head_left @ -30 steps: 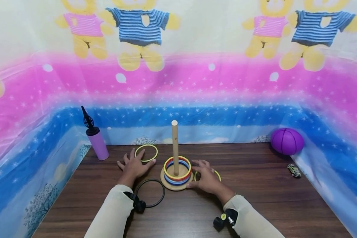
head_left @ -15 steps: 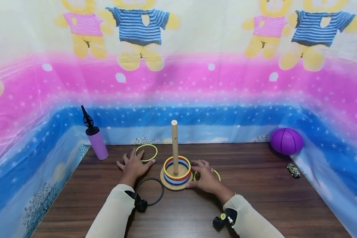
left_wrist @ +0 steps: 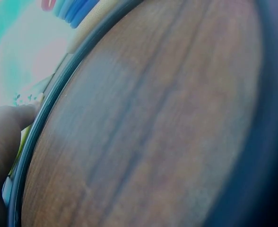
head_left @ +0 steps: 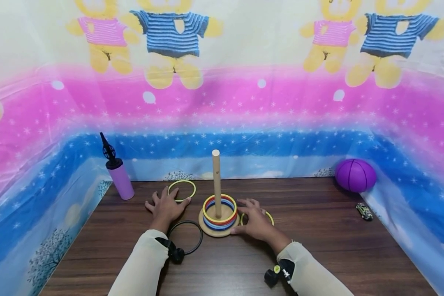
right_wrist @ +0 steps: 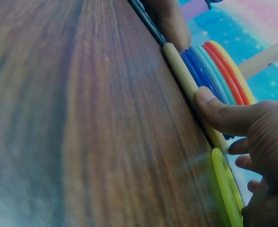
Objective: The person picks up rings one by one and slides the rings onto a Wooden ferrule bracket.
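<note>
In the head view, a wooden peg (head_left: 216, 181) stands upright on a round wooden base (head_left: 218, 235), with a stack of yellow, red and blue rings (head_left: 237, 210) around its foot. My left hand (head_left: 165, 209) rests on the table with fingers spread, its fingertips and thumb at the near edge of a yellow ring (head_left: 182, 181). A black ring (head_left: 201, 238) lies by the left wrist. My right hand (head_left: 258, 222) is beside the base; in the right wrist view its thumb (right_wrist: 224, 113) touches the base's edge, fingers loosely bent. Another yellow ring (head_left: 271, 218) lies partly hidden behind that hand.
At the back left stands a purple hand pump (head_left: 121, 181) with a black nozzle. A purple ball (head_left: 356, 176) sits at the back right, with a small toy car (head_left: 364, 211) in front of it. A printed cloth (head_left: 244, 144) walls the back and sides of the table.
</note>
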`<state>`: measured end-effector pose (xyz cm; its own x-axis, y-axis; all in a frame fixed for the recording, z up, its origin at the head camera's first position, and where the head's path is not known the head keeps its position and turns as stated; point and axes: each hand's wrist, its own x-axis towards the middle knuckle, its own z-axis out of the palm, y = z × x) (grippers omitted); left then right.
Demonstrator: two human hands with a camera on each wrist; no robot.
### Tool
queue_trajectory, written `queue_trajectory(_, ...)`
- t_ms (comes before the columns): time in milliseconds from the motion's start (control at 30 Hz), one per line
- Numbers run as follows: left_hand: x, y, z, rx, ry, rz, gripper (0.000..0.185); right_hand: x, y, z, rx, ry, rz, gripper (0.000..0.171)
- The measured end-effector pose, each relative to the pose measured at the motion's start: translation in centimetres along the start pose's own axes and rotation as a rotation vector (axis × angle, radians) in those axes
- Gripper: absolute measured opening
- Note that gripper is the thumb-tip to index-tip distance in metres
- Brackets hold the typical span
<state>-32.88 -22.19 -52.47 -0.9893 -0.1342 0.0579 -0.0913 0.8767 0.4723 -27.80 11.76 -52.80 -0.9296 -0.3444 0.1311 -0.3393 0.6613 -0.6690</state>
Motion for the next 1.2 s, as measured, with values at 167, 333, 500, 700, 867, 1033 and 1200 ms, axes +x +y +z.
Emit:
queue_trajectory(167, -0.2, 0.0, -0.1, -0.018, 0.025, 0.003, 0.082, 0.0, -0.2, -0.1, -0.001, -0.002, 0.005, 0.08)
queue_trajectory(333, -0.3, -0.2, -0.1, -0.062, 0.067, 0.001, 0.08, 0.0, -0.3, -0.1, -0.005, -0.003, 0.005, 0.079)
queue_trajectory(500, -0.4, -0.6, -0.1, -0.153, 0.12, 0.019, 0.077, 0.0, -0.2, 0.0, -0.004, -0.002, 0.004, 0.079)
queue_trajectory(700, -0.7, -1.0, -0.4, -0.241, 0.157, 0.071, 0.078, -0.1, -0.1, 0.0, 0.003, -0.003, 0.002, 0.079)
queue_trajectory(867, -0.9, -0.9, -1.0, -0.233, 0.159, 0.072, 0.086, -0.1, -0.1, 0.0, 0.014, -0.005, -0.001, 0.078)
queue_trajectory(1033, -1.1, -0.8, -1.4, -0.226, 0.178, 0.069, 0.086, 0.0, -0.1, 0.1, 0.011, -0.007, 0.002, 0.079)
queue_trajectory(1200, -1.4, -0.7, -2.1, -0.244, 0.219, 0.116, 0.08, 0.1, 0.0, 0.1, 0.014, -0.006, 0.012, 0.08)
